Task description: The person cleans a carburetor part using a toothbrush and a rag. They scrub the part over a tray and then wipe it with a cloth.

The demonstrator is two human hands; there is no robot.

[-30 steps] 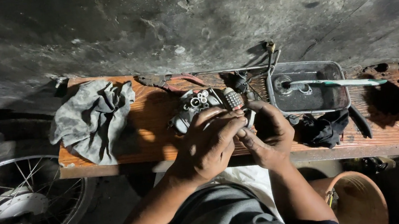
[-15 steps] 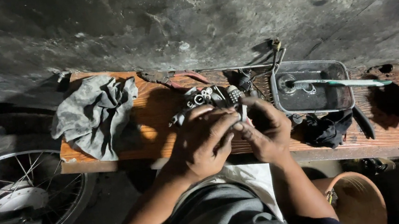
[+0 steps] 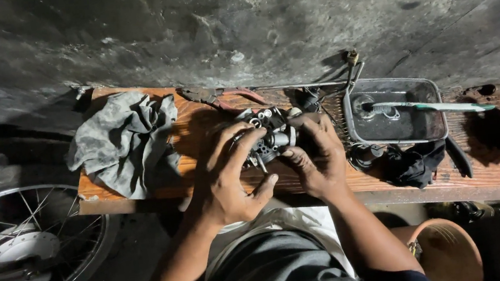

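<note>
The small grey metal carburettor-like part point(image 3: 271, 135) sits above the middle of the wooden bench point(image 3: 199, 134), clamped between both hands. The left hand point(image 3: 229, 177) wraps it from the near side, fingers closed over its top; the right hand point(image 3: 314, 155) pinches its right end. Steady, braced wrists would likely keep small pieces from dropping. A crumpled grey rag point(image 3: 125, 142) lies to the left, a metal tray point(image 3: 394, 111) holding a toothbrush point(image 3: 428, 106) to the right.

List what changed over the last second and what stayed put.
The left hand opened its fingers wider over the small metal engine part; the right hand shifted slightly along it. Both still hold it. The grey rag, metal tray and toothbrush did not move.
</note>
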